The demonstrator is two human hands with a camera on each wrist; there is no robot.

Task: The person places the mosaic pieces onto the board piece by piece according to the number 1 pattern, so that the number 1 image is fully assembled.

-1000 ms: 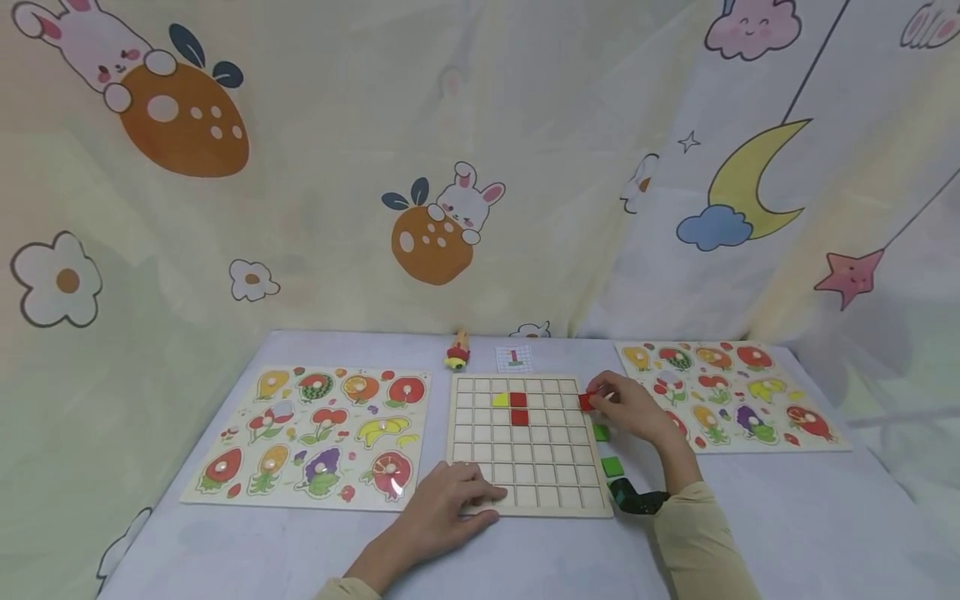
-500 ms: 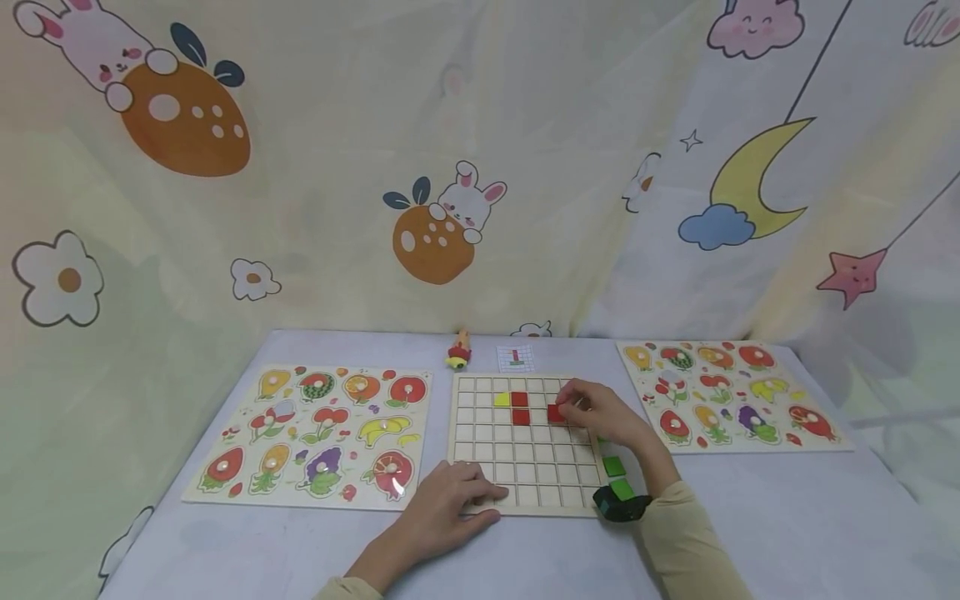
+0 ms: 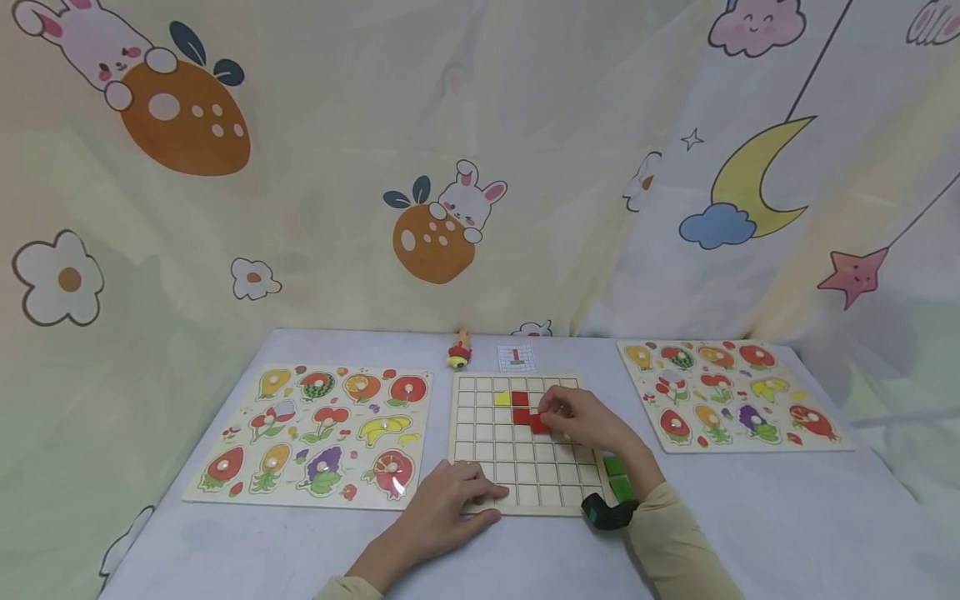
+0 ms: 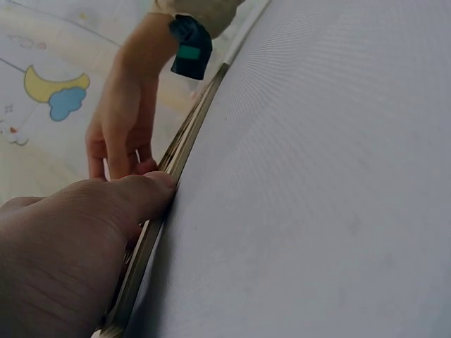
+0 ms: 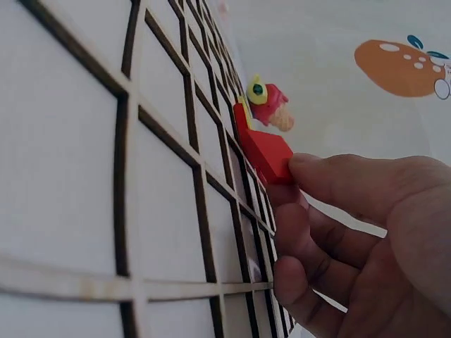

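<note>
One red square tile [image 3: 538,424] is pinched, tilted, between the thumb and fingers of a person's right hand [image 3: 588,421], over the upper middle of a pale wooden grid board [image 3: 517,454]; whether it touches the board cannot be told. Just beside it, two more red squares [image 3: 520,398] sit in the grid, one above the other, with a small yellow piece [image 3: 502,399] to the left of the upper one. The left hand [image 3: 450,502] grasps no tile: it lies palm down at the board's near left corner, fingers loosely extended on the grid, thumb against the near edge. Two green squares [image 3: 618,477] lie along the board's right side, near a dark device [image 3: 609,512] strapped to the right wrist. Beyond the board's far edge are a small red and yellow figurine [image 3: 460,350] and a gridded card [image 3: 515,358] bearing a red and green shape. Fruit puzzle boards flank the grid, one at left [image 3: 246,458], one at right [image 3: 693,404]. All rest on a white-covered table [image 3: 225,550]. Behind hangs a pale curtain [image 3: 322,92] printed with rabbits hugging orange fruit, flowers, clouds, a yellow crescent moon and a pink star.
</note>
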